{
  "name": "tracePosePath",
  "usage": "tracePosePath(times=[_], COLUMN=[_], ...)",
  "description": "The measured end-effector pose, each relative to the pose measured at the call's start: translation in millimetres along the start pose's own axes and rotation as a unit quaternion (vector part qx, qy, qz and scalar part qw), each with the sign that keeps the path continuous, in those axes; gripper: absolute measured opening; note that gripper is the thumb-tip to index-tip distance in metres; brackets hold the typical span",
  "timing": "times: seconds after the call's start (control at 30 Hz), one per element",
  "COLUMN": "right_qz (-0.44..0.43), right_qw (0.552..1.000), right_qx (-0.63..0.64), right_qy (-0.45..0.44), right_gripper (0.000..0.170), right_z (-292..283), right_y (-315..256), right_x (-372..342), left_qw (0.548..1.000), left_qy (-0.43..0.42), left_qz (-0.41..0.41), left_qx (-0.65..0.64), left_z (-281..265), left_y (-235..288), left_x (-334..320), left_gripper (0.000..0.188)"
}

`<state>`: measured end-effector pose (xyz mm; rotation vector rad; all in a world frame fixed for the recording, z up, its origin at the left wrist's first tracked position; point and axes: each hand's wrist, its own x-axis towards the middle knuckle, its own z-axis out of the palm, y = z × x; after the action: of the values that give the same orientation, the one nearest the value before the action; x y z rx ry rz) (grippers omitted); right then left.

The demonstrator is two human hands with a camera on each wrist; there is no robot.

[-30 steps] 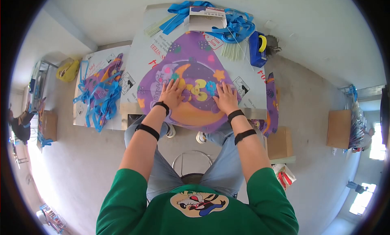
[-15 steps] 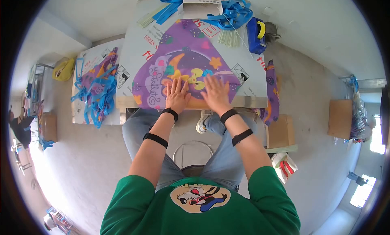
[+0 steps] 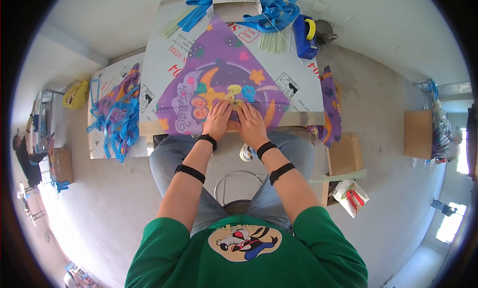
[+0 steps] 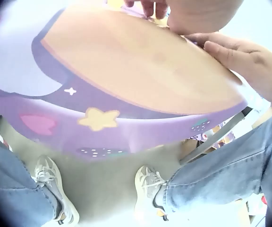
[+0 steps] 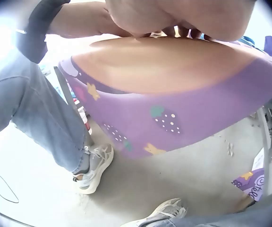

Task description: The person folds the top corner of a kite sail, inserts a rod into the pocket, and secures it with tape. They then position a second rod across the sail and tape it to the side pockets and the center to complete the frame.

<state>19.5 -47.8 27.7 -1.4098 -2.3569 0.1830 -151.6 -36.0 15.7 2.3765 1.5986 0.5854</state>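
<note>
A diamond-shaped purple printed sheet (image 3: 219, 54), with a moon, stars and cartoon figures, lies on the table and its near part hangs over the front edge. Both hands are side by side on its middle, fingers pointing away from the body. My left hand (image 3: 217, 120) rests its fingertips on the print, a little bent at the knuckles. Beside it, nearly touching, my right hand (image 3: 251, 124) also presses its fingertips on the sheet. In the left wrist view the drooping near part of the sheet (image 4: 112, 61) shows over the knees.
Blue ribbons (image 3: 279, 11), an opened white box (image 3: 236, 10), thin pale rods (image 3: 273, 42) and a blue tape dispenser (image 3: 304, 41) lie along the table's far side. On a side table at left is a pile of ribboned purple pieces (image 3: 117, 111). A cardboard box (image 3: 344, 153) stands at lower right.
Both hands have slid toward the body and inward, from spread apart on the sheet to side by side at its middle. The view shifted, with the sheet's near part drooping at the table edge.
</note>
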Motion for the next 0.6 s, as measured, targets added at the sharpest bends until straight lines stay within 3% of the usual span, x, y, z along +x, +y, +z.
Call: tracePosePath(times=[0.1,0.37,0.6], right_qz=[0.007,0.012,0.041], right_qw=[1.0,0.999,0.999], right_qx=[-0.023,-0.031,0.015], right_qy=[-0.003,-0.03,-0.027], right_gripper=[0.05,0.054,0.056], right_z=[3.5,2.6,4.4], right_y=[-1.9,-2.4,-2.9], right_x=[-2.6,-4.7,3.6], left_qw=[1.0,0.995,0.99], left_qy=[0.003,0.003,-0.012], left_qz=[0.019,-0.081,-0.084], left_qx=[0.021,0.056,0.113], left_z=[8.4,22.3,21.0], left_y=[0.2,-7.1,-3.9], left_x=[5.6,25.6,25.7], left_gripper=[0.045,0.05,0.05])
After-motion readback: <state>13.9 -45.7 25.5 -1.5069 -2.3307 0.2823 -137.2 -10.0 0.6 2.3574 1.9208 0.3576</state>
